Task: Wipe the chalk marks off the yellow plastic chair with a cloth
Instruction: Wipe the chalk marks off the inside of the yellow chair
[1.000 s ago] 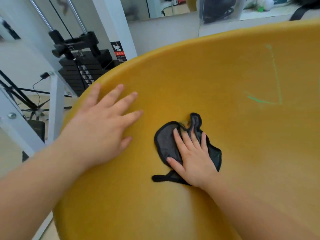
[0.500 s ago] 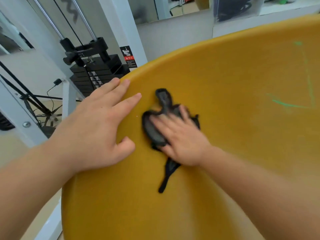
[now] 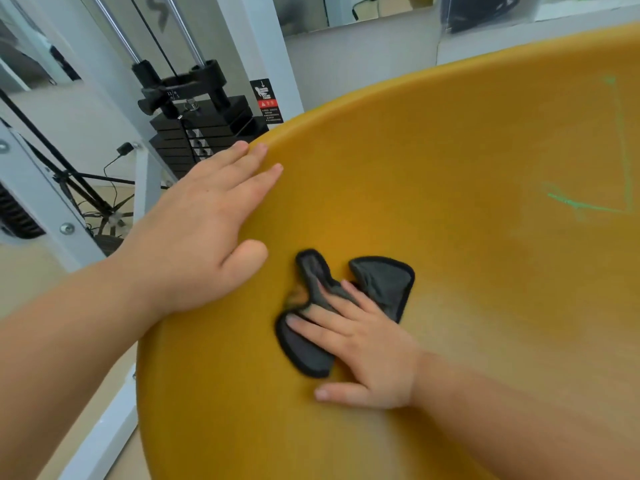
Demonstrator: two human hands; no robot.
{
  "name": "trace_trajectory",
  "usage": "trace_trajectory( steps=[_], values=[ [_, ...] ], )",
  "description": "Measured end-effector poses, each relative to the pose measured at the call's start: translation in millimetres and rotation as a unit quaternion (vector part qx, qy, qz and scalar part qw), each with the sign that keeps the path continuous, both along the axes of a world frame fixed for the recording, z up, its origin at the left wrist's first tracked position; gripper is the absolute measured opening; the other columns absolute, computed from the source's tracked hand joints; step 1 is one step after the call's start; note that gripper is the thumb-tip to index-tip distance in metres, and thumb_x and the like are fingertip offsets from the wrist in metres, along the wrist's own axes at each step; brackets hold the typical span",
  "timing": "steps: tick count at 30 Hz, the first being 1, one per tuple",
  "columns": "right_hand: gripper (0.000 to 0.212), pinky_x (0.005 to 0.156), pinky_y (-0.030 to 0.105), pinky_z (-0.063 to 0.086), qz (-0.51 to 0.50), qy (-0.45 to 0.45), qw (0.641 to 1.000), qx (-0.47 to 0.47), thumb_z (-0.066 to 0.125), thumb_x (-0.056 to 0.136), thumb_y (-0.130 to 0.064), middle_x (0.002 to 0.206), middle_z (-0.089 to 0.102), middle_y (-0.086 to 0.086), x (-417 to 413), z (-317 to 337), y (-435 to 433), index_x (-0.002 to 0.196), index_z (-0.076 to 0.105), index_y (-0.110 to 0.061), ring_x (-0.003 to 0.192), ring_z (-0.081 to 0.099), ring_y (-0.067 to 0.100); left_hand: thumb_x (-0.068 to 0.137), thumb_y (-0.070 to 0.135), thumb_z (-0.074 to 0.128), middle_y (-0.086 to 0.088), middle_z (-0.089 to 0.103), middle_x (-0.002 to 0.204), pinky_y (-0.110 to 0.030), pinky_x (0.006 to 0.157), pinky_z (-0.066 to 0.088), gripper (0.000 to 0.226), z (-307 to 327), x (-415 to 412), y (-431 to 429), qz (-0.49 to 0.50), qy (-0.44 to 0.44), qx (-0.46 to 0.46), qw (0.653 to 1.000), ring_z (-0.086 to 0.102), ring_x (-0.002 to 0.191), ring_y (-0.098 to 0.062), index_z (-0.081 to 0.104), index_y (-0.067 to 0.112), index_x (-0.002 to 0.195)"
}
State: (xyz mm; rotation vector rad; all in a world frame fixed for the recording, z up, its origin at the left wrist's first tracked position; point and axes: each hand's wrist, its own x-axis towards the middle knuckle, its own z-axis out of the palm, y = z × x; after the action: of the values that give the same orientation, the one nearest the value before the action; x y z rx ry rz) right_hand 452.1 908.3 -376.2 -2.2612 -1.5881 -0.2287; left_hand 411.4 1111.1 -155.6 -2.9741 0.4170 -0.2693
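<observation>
on yellow chair (image 3: 450, 150), cloth (image 3: 384, 282) under right hand (image 3: 370, 355), long axis seemingly diagonal

Curved yellow plastic chair (image 3: 450, 150), crumpled dark cloth (image 3: 384, 282) on it, green chalk marks (image 3: 585, 206) at right

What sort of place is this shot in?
Probably a gym or fitness room: behind the yellow chair stands a black weight stack on steel guide rods inside a white machine frame.
</observation>
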Motion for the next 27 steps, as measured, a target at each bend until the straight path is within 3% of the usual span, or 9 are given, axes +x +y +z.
trace_trajectory(
  steps=[2, 4, 7, 10, 13, 16, 19, 23, 27],
  values=[
    [0.077, 0.124, 0.055, 0.008, -0.037, -0.029, 0.999, -0.018, 0.026, 0.096, -0.077, 0.158, 0.043, -0.002, 15.6, -20.1, -34.5, 0.161, 0.018, -0.036, 0.158, 0.008, 0.024, 0.078, 0.046, 0.028, -0.009, 0.022, 0.163, -0.045, 0.122, 0.014, 0.083, 0.7, 0.1, -1.7, 0.004, 0.005, 0.004, 1.0, 0.014, 0.152, -0.025, 0.032, 0.014, 0.154],
    [0.074, 0.122, 0.059, 0.01, -0.192, -0.017, 0.981, -0.019, 0.016, 0.097, -0.076, 0.153, 0.048, 0.004, 41.0, -22.6, -60.5, 0.16, 0.02, -0.037, 0.157, 0.004, 0.027, 0.079, 0.046, 0.025, -0.011, 0.02, 0.163, -0.044, 0.123, 0.012, 0.083, -0.5, -0.2, -3.7, 0.013, 0.004, 0.024, 1.0, 0.013, 0.152, -0.026, 0.031, 0.013, 0.154],
    [0.078, 0.121, 0.061, -0.012, -0.406, 0.099, 0.908, -0.003, 0.0, 0.094, -0.076, 0.17, 0.016, 0.002, 52.8, -2.9, -48.2, 0.162, 0.002, -0.037, 0.153, -0.025, 0.029, 0.081, 0.047, 0.022, -0.014, 0.017, 0.164, -0.047, 0.123, 0.013, 0.081, -3.9, 2.4, -5.0, 0.032, -0.001, 0.09, 0.995, 0.011, 0.152, -0.03, 0.031, 0.013, 0.154],
    [0.081, 0.12, 0.061, -0.017, -0.339, 0.191, 0.921, 0.004, -0.004, 0.088, -0.081, 0.171, -0.007, -0.008, 5.7, 9.5, -0.6, 0.159, -0.014, -0.041, 0.148, -0.037, 0.027, 0.082, 0.048, 0.027, -0.017, 0.022, 0.162, -0.054, 0.121, 0.015, 0.077, -7.7, 3.9, -7.1, 0.047, -0.019, 0.16, 0.986, 0.016, 0.151, -0.036, 0.044, 0.013, 0.148],
    [0.079, 0.122, 0.057, -0.014, -0.154, 0.211, 0.963, -0.058, 0.002, 0.09, -0.081, 0.17, -0.008, -0.013, -62.8, 10.6, -3.9, 0.158, -0.013, -0.044, 0.148, -0.039, 0.02, 0.081, 0.052, 0.034, -0.018, 0.03, 0.159, -0.063, 0.119, 0.009, 0.073, -15.5, -3.9, -24.7, 0.064, -0.046, 0.17, 0.982, 0.017, 0.15, -0.038, 0.052, 0.016, 0.142],
    [0.072, 0.122, 0.054, -0.015, -0.064, 0.196, 0.964, -0.168, 0.015, 0.096, -0.079, 0.171, -0.005, -0.011, -88.0, -2.3, -60.8, 0.156, -0.014, -0.051, 0.148, -0.038, 0.022, 0.08, 0.054, 0.039, -0.016, 0.034, 0.157, -0.066, 0.117, 0.014, 0.073, -39.2, -11.9, -68.6, 0.036, -0.038, 0.131, 0.99, 0.021, 0.148, -0.038, 0.049, 0.02, 0.143],
    [0.071, 0.121, 0.06, -0.01, -0.179, 0.145, 0.942, -0.245, 0.011, 0.092, -0.083, 0.171, -0.004, -0.006, -57.8, -15.5, -129.0, 0.152, -0.018, -0.057, 0.147, -0.038, 0.034, 0.081, 0.055, 0.041, -0.014, 0.029, 0.16, -0.064, 0.116, 0.018, 0.075, -76.5, -2.5, -115.8, 0.009, 0.001, 0.082, 0.997, 0.021, 0.148, -0.037, 0.041, 0.023, 0.148],
    [0.07, 0.116, 0.074, -0.005, -0.379, 0.029, 0.872, -0.309, -0.006, 0.088, -0.084, 0.172, 0.001, -0.004, 9.9, -9.0, -233.8, 0.15, -0.021, -0.057, 0.15, -0.032, 0.036, 0.091, 0.059, 0.041, -0.01, 0.006, 0.166, -0.06, 0.12, 0.007, 0.076, -138.3, 17.2, -163.1, 0.006, 0.062, 0.049, 0.997, 0.005, 0.152, -0.034, 0.018, 0.027, 0.157],
    [0.074, 0.115, 0.076, -0.006, -0.515, -0.021, 0.803, -0.3, -0.011, 0.087, -0.083, 0.171, 0.007, 0.001, 39.4, 6.0, -302.8, 0.152, -0.02, -0.052, 0.152, -0.026, 0.037, 0.092, 0.065, 0.033, -0.008, -0.01, 0.166, -0.061, 0.119, -0.001, 0.08, -187.1, 34.8, -193.7, -0.01, 0.058, 0.048, 0.997, -0.007, 0.152, -0.034, 0.006, 0.028, 0.158]
  ],
)
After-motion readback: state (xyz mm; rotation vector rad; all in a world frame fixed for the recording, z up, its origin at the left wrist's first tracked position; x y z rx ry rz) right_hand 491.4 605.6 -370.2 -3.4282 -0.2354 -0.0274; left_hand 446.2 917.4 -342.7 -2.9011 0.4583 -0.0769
